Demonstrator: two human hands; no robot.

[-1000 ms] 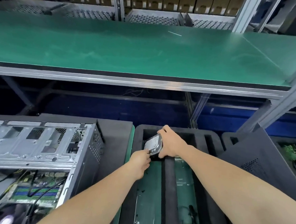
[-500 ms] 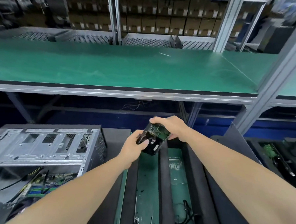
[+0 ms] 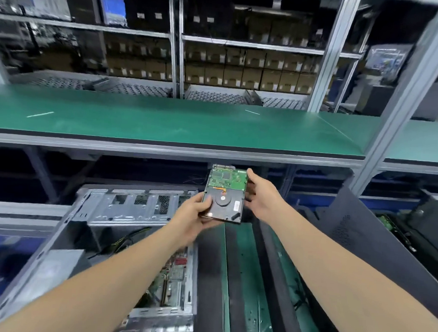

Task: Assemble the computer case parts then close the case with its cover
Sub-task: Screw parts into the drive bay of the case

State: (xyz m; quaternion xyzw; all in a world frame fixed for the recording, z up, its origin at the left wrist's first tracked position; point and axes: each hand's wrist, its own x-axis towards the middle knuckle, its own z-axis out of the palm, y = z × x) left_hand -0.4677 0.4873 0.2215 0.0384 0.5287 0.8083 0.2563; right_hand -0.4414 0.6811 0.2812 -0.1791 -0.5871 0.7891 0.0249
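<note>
A hard drive (image 3: pixel 225 194) is held up in the air, its green circuit board and black underside facing me. My left hand (image 3: pixel 196 211) grips its lower left corner, thumb on the face. My right hand (image 3: pixel 261 193) lies along the drive's right edge with fingers nearly straight. Below and to the left lies the open computer case (image 3: pixel 124 211), its silver drive cage on top and the motherboard (image 3: pixel 174 277) with cables inside. A dark grey side cover (image 3: pixel 356 229) leans at the right.
A black foam tray (image 3: pixel 232 280) with green-bottomed slots sits under my arms. A long green shelf (image 3: pixel 164 122) runs across behind, on metal posts. Racks of cardboard boxes (image 3: pixel 243 70) fill the background. Another tray with parts (image 3: pixel 399 231) is at the far right.
The drive has been lifted out of the foam tray and turned so its circuit board faces me. Both hands rose with it, and my view tilted upward.
</note>
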